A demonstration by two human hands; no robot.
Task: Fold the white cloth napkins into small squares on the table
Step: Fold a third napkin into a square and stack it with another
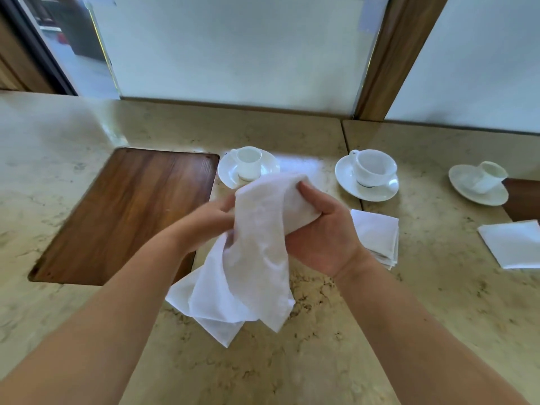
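- An unfolded white napkin [257, 244] was held up at frame centre, its loose end hanging low.
- Folded squares [377, 235] were stacked right of centre.
- Another folded napkin [514, 244] lay at the right edge.

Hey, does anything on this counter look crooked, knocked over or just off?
Yes: the far-right cup leans tilted on its saucer, while the other two cups stand upright. Nothing looks spilled. The unfolded napkin is simply held in both hands.

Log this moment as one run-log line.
hands: left, right grip unfolded napkin above table | folded stack right | stage: folding unstarted
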